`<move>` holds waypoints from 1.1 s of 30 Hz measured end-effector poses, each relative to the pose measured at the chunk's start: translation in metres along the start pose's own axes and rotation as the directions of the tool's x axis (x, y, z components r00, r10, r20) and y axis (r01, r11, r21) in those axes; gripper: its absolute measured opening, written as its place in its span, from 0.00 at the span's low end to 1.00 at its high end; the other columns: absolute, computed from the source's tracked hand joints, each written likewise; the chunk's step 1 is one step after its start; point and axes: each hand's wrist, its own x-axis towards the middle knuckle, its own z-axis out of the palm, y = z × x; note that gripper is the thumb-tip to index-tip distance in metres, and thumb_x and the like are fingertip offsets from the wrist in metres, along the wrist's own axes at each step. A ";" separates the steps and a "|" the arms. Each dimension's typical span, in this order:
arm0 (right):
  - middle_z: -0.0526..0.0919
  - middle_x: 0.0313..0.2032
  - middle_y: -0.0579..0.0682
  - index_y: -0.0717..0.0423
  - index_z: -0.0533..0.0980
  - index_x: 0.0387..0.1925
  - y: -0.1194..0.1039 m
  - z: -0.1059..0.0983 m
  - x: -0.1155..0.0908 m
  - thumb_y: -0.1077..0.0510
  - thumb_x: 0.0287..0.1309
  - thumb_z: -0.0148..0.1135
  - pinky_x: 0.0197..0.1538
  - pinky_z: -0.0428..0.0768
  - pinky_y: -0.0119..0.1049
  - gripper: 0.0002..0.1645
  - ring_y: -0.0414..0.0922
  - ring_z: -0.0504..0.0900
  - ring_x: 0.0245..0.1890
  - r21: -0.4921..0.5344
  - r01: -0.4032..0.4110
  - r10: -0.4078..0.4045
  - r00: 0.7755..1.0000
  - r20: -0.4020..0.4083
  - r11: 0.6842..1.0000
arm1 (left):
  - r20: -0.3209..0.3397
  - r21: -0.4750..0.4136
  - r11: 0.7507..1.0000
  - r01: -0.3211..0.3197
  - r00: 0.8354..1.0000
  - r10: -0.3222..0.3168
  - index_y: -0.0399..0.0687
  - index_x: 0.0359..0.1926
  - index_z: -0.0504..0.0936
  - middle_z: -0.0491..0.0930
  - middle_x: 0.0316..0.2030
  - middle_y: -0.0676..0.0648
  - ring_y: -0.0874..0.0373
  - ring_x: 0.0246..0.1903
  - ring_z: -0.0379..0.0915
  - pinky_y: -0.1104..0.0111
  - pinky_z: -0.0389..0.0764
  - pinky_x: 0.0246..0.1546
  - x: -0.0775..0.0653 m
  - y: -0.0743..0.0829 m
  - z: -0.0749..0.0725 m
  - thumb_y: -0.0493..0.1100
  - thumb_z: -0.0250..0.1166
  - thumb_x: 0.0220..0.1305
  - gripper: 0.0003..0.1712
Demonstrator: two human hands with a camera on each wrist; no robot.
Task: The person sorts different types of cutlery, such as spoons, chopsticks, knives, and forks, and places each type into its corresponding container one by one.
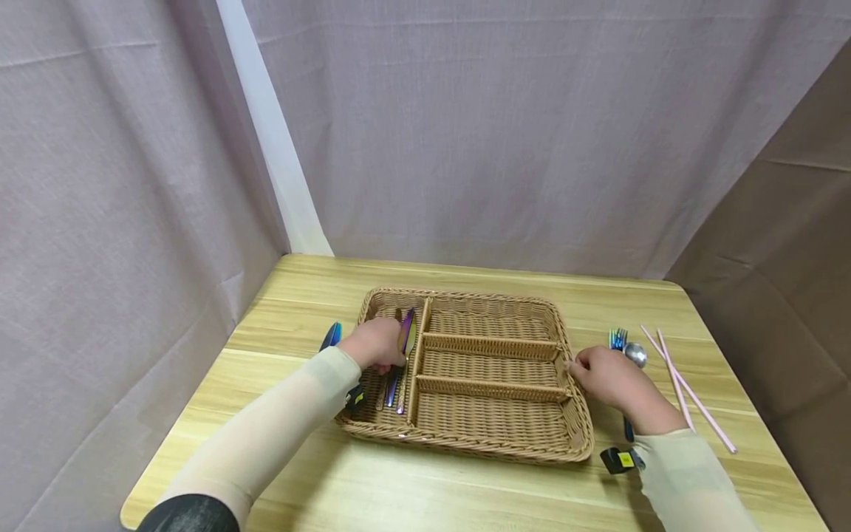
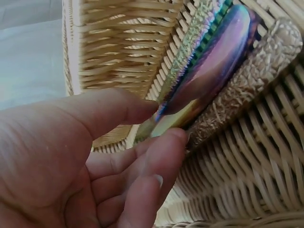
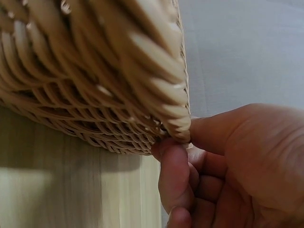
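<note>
My left hand (image 1: 379,343) is down in the left compartment of a wicker cutlery basket (image 1: 495,443). Its thumb and forefinger pinch around the narrow middle of a shiny purple-and-gold table knife (image 2: 216,61). Beside that, another knife with a textured gold handle (image 2: 256,61) lies on the woven floor, and more knife handles (image 1: 391,391) show below the hand in the head view. At the basket's right side, my right hand (image 1: 614,380) grips the rim between thumb and fingers; the woven edge (image 3: 166,95) sits in that pinch in the right wrist view.
Right of the basket lie blue forks (image 1: 618,338), a spoon with a round silver bowl (image 1: 636,355) and two crossed pink chopsticks (image 1: 679,384). Blue cutlery (image 1: 331,336) pokes out left of the basket. Dividers (image 1: 492,342) split the basket's right part into three compartments. Grey curtains (image 1: 465,148) surround the wooden table.
</note>
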 end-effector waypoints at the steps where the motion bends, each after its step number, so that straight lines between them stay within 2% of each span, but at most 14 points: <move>1: 0.66 0.19 0.45 0.48 0.67 0.21 0.000 0.000 0.000 0.50 0.81 0.59 0.26 0.66 0.40 0.27 0.44 0.67 0.21 0.000 0.000 0.000 1.000 0.001 1.000 | -0.005 0.017 1.000 -0.006 1.000 0.006 0.46 0.23 0.84 0.85 0.17 0.51 0.56 0.19 0.86 0.68 0.85 0.25 -0.002 0.000 -0.001 0.45 0.77 0.71 0.19; 6: 0.65 0.19 0.45 0.48 0.66 0.21 -0.001 0.000 -0.001 0.50 0.81 0.58 0.26 0.66 0.40 0.27 0.44 0.67 0.20 0.001 0.000 0.000 1.000 -0.003 1.000 | -0.050 0.087 0.995 -0.047 0.997 0.051 0.53 0.18 0.78 0.81 0.14 0.55 0.61 0.16 0.78 0.67 0.80 0.26 -0.010 0.001 -0.009 0.49 0.75 0.73 0.25; 9: 0.65 0.19 0.45 0.48 0.66 0.21 -0.001 0.000 -0.001 0.50 0.81 0.58 0.26 0.66 0.40 0.27 0.44 0.67 0.20 0.001 0.002 -0.002 1.000 -0.005 1.000 | -0.093 0.096 0.994 -0.059 0.993 0.068 0.56 0.14 0.71 0.73 0.11 0.56 0.62 0.13 0.67 0.66 0.72 0.22 -0.013 0.000 -0.015 0.47 0.69 0.76 0.29; 12: 0.65 0.19 0.45 0.48 0.66 0.21 -0.001 0.000 -0.001 0.50 0.81 0.58 0.26 0.66 0.40 0.27 0.44 0.67 0.20 0.001 0.003 -0.003 1.000 -0.008 1.000 | -0.125 0.090 0.995 -0.036 0.991 0.047 0.56 0.14 0.66 0.65 0.11 0.56 0.62 0.14 0.59 0.66 0.67 0.20 -0.016 -0.002 -0.021 0.47 0.66 0.76 0.31; 17: 0.65 0.19 0.45 0.48 0.65 0.21 -0.002 0.001 -0.001 0.50 0.81 0.57 0.26 0.66 0.40 0.27 0.44 0.66 0.20 0.006 0.000 0.000 1.000 -0.008 1.000 | -0.190 0.119 0.993 0.008 0.982 0.015 0.54 0.16 0.66 0.63 0.15 0.55 0.59 0.16 0.60 0.63 0.69 0.23 -0.023 -0.008 -0.033 0.53 0.67 0.77 0.32; 24: 0.66 0.19 0.45 0.48 0.67 0.21 -0.001 0.001 -0.002 0.51 0.81 0.58 0.26 0.66 0.40 0.26 0.44 0.67 0.20 0.019 0.001 -0.001 1.000 -0.001 1.000 | -0.251 0.101 0.995 0.015 0.968 0.011 0.54 0.16 0.66 0.63 0.15 0.55 0.58 0.18 0.60 0.62 0.68 0.24 -0.035 -0.027 -0.052 0.50 0.63 0.78 0.30; 28: 0.66 0.19 0.45 0.48 0.67 0.21 -0.001 0.001 -0.002 0.50 0.81 0.57 0.26 0.67 0.40 0.26 0.44 0.67 0.20 0.027 0.002 -0.002 1.000 -0.004 1.000 | -0.270 0.077 0.996 0.046 0.963 -0.023 0.53 0.17 0.68 0.66 0.16 0.54 0.57 0.18 0.62 0.61 0.71 0.26 -0.043 -0.041 -0.057 0.52 0.61 0.81 0.30; 33: 0.67 0.19 0.45 0.48 0.67 0.21 0.001 0.000 -0.002 0.50 0.81 0.58 0.26 0.67 0.40 0.26 0.44 0.68 0.20 0.028 0.004 -0.004 1.000 -0.003 1.000 | -0.264 0.072 0.994 0.081 0.963 -0.059 0.52 0.17 0.68 0.67 0.17 0.52 0.55 0.20 0.65 0.58 0.74 0.29 -0.052 -0.061 -0.056 0.53 0.59 0.81 0.30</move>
